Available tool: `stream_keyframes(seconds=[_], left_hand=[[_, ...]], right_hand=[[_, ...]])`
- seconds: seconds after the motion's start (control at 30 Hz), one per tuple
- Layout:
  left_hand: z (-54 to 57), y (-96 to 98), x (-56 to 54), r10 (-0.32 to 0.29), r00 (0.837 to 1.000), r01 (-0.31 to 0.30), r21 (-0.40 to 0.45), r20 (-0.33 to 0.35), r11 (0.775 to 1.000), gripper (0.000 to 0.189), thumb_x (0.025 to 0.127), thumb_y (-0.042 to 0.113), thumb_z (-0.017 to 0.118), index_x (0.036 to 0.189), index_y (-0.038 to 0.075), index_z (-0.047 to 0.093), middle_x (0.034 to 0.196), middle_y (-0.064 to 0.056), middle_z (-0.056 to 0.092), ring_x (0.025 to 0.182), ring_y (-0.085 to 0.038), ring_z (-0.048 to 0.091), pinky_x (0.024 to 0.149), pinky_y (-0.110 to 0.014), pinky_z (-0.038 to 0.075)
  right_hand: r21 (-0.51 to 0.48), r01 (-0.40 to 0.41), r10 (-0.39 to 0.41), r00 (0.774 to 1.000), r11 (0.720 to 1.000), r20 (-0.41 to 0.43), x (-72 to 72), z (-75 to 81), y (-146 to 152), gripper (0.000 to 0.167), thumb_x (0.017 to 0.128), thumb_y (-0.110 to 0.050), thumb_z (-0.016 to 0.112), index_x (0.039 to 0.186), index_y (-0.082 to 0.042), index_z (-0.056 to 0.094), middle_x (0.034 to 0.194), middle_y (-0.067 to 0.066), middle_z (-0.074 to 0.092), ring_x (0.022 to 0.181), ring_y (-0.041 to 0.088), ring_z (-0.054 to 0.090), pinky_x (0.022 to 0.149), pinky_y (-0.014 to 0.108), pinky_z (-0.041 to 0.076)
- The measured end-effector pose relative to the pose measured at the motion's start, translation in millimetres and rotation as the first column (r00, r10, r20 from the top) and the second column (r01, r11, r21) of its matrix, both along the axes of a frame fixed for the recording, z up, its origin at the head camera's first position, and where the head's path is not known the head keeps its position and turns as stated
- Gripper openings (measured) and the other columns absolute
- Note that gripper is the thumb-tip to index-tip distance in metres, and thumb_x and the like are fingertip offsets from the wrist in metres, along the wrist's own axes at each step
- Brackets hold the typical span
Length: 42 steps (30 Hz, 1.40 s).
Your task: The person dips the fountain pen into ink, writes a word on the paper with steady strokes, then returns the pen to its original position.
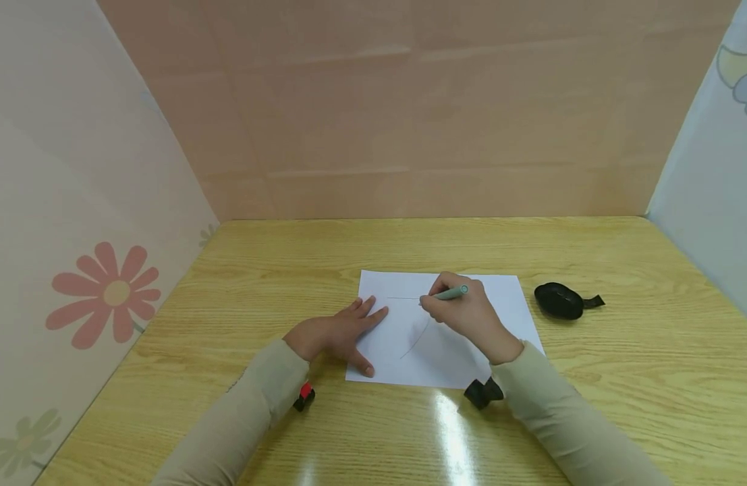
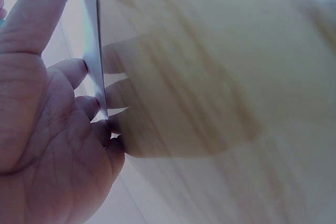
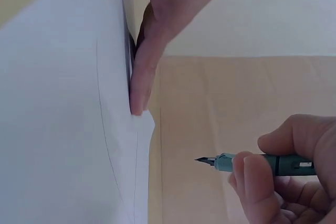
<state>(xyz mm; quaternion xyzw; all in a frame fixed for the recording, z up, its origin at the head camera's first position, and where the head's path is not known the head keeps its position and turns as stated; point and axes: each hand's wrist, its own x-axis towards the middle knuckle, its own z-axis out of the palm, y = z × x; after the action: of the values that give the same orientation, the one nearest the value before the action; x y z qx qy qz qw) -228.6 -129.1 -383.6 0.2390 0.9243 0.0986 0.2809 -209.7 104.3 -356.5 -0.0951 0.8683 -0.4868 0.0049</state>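
Observation:
A white sheet of paper (image 1: 507, 304) lies on the wooden table. On it run a thin straight line (image 1: 400, 298) and a slightly curved slanting line (image 1: 417, 339) lower down. My left hand (image 1: 343, 332) rests with spread, straight fingers on the sheet's left edge; the left wrist view shows its palm (image 2: 58, 135) beside the paper's edge. Above the sheet, my right hand (image 1: 467, 314) pinches a green fountain pen (image 1: 452, 293) between thumb and fingers. The right wrist view shows the pen's metal nib (image 3: 203, 160) bare, pointing toward the paper.
Right of the sheet lies a black oval object (image 1: 558, 301) with a short strap. Black pieces (image 1: 484, 393) show by my right wrist, and a small red-and-black piece (image 1: 304, 396) by my left. A beige wall (image 1: 434, 121) closes the table's (image 1: 227, 283) far side.

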Motion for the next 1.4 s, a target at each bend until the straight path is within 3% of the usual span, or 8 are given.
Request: stream_keyframes(seconds=[0.2,0.47,1.0,1.4], left_hand=[[0.6,-0.3,0.7,-0.017,1.0,0.017,-0.004,-0.004,1.0,0.107,0.069,0.047,0.077,0.15,0.026,0.011,0.157,-0.001,-0.006,0.143,-0.023,-0.008,0.113,-0.047,0.012],[0.6,-0.5,0.7,-0.021,1.0,0.021,-0.003,-0.009,1.0,0.106,0.07,0.047,0.077,0.15,0.026,0.011,0.157,-0.001,-0.006,0.143,-0.022,-0.009,0.113,-0.046,0.012],[0.5,-0.9,1.0,-0.019,1.0,0.019,0.008,-0.01,1.0,0.106,0.069,0.047,0.077,0.15,0.027,0.011,0.157,0.0,-0.006,0.143,-0.021,-0.007,0.112,-0.047,0.015],[1.7,0.1,1.0,-0.021,1.0,0.022,0.01,-0.011,1.0,0.106,0.07,0.046,0.077,0.15,0.026,0.011,0.157,-0.001,-0.005,0.143,-0.022,-0.007,0.113,-0.047,0.013]], right_hand=[[-0.046,0.068,-0.066,0.997,0.997,0.039,-15.9,-3.9,8.6,0.011,0.082,-0.017,0.059,0.077,-0.007,0.057,0.068,0.005,0.065,0.066,0.017,0.062,0.061,0.029,0.043],[-0.033,0.13,-0.126,0.988,0.991,0.091,-30.1,-12.3,15.9,0.012,0.08,-0.018,0.059,0.076,-0.007,0.055,0.066,0.003,0.065,0.065,0.015,0.064,0.062,0.028,0.045],[0.044,0.162,-0.167,0.97,0.986,0.174,-37.4,-23.9,23.4,0.014,0.081,-0.021,0.057,0.074,-0.009,0.055,0.067,0.003,0.066,0.066,0.019,0.061,0.06,0.026,0.04],[0.047,0.166,-0.171,0.973,0.985,0.155,-38.2,-25.7,24.1,0.012,0.081,-0.018,0.057,0.074,-0.008,0.056,0.063,0.001,0.065,0.064,0.018,0.061,0.059,0.027,0.04]])
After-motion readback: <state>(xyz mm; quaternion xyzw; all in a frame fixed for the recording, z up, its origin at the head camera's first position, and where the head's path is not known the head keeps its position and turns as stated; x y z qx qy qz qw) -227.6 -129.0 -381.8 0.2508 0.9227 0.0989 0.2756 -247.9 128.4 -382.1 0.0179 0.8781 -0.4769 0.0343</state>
